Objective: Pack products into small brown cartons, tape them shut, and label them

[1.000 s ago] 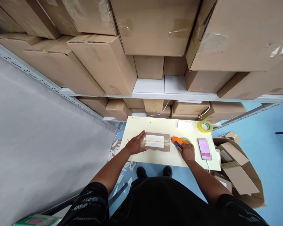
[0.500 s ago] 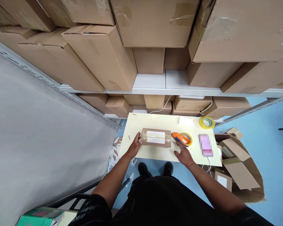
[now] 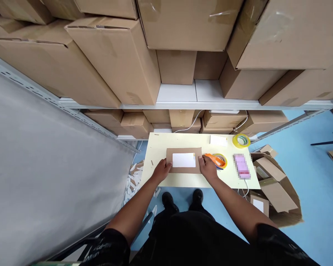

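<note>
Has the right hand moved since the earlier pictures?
Yes: the right hand has shifted left, away from the right edge of the table, onto the box.

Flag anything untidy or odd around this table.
White scraps lie strewn across the floor left of the table, like unswept litter. Right of it, cartons sit jumbled at odd angles in a large open cardboard box.

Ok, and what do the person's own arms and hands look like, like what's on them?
The left hand and right hand wear no gloves. The forearms are bare, with no watch or band visible at the wrists. The left sleeve is short and black with pale lettering; the right sleeve is black too, with faint pale marks, too blurred to read.
</note>
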`<state>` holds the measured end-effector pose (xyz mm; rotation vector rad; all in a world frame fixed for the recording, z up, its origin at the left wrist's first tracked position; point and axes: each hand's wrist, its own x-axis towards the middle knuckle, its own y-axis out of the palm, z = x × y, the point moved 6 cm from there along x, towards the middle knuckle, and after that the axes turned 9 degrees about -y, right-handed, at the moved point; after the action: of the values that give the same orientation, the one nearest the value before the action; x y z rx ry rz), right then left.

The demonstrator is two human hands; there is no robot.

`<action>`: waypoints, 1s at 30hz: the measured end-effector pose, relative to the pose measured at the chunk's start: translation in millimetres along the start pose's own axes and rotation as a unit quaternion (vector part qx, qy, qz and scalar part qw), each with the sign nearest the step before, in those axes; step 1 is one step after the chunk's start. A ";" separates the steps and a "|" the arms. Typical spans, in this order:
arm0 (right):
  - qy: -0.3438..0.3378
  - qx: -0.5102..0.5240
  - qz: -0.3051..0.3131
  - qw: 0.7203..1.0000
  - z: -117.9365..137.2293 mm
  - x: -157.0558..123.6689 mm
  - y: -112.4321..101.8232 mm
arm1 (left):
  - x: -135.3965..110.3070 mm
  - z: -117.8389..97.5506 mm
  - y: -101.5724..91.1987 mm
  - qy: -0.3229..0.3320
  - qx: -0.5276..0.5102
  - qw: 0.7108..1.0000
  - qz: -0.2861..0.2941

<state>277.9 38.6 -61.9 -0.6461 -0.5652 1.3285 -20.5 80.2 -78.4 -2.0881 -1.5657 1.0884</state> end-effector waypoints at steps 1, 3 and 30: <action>0.020 -0.020 0.020 0.999 1.6 6.9 4.1 | 6.1 -1.0 -1.6 -0.005 0.024 1.000 0.008; 0.061 -0.047 0.062 0.995 0.1 18.7 14.8 | 16.9 -2.2 -0.9 -0.014 0.062 0.998 0.023; -0.081 0.042 -0.040 0.995 -81.3 -20.4 -80.3 | 58.9 -238.9 54.8 0.161 0.022 0.965 0.206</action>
<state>387.5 0.4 -62.1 -0.4439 -0.6566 1.3286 196.7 159.7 21.9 -2.4737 -0.9744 0.8328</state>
